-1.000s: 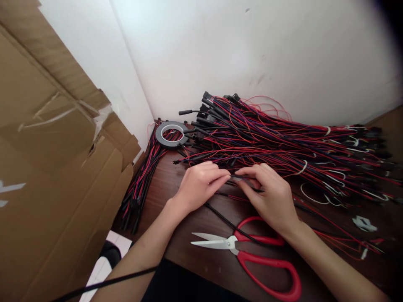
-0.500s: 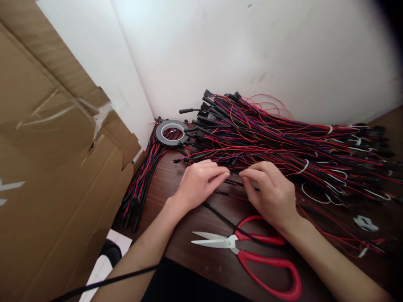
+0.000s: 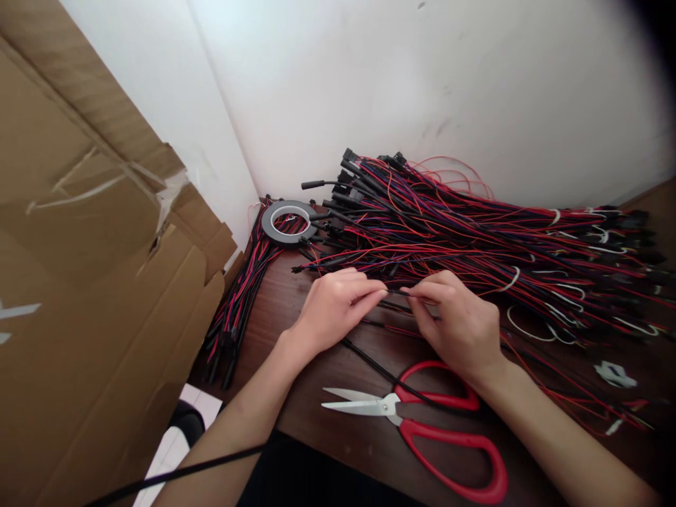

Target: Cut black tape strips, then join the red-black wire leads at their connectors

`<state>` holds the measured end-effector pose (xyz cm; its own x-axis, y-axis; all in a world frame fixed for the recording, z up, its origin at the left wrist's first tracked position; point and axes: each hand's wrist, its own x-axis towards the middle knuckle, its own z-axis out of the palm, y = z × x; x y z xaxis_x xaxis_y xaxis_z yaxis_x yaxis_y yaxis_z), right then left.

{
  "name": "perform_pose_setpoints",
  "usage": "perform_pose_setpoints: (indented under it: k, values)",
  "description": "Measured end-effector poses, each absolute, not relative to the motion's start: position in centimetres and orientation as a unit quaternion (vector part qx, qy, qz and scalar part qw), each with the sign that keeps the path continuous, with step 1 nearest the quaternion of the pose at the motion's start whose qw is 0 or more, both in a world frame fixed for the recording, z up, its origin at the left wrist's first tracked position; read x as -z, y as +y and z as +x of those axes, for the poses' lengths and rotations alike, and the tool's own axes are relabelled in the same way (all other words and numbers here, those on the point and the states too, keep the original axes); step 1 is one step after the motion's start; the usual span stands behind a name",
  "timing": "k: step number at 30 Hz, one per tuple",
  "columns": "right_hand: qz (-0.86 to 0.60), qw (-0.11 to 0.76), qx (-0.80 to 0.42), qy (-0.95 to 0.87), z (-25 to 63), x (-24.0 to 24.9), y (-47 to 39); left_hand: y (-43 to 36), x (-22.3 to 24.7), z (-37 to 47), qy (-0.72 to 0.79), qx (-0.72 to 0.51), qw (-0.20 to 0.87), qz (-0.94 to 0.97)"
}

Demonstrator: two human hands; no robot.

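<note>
Between my two hands runs a thin black cable (image 3: 397, 291), a short stretch of it showing. My left hand (image 3: 338, 310) pinches it between thumb and forefinger. On the other side my right hand (image 3: 455, 320) is closed in a pinch on the same cable. Just behind both hands lies a large heap of red and black wire harnesses (image 3: 454, 218). Red-handled scissors (image 3: 391, 406) rest on the dark table (image 3: 317, 429) below the hands, blades apart and pointing left. Black cables (image 3: 377, 366) pass from under my left hand through the upper scissor handle.
A roll of dark tape (image 3: 269, 224) lies on wires at the back left. More bundled wires (image 3: 232, 331) hang along the left table edge, beside a big cardboard box (image 3: 95, 296). White walls (image 3: 370, 77) close off the back. A white scrap (image 3: 615, 374) lies at right.
My right hand has moved slightly right, so more of the black cable shows between the fingers of both hands. My left hand is almost where it was.
</note>
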<state>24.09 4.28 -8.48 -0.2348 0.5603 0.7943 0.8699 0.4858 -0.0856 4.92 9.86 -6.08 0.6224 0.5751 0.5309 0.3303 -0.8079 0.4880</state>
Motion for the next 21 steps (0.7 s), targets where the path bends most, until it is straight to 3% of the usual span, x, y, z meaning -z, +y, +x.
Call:
perform_pose_setpoints:
  k: [9,21]
  values:
    - [-0.451,0.409,0.169,-0.775,24.49,8.43,4.3,9.99,6.11,4.79,0.253,-0.355,0.179,0.882]
    - [-0.444,0.399,0.237,-0.767,24.22,8.21,4.02,9.94,6.13,4.84,0.268,-0.35,0.184,0.878]
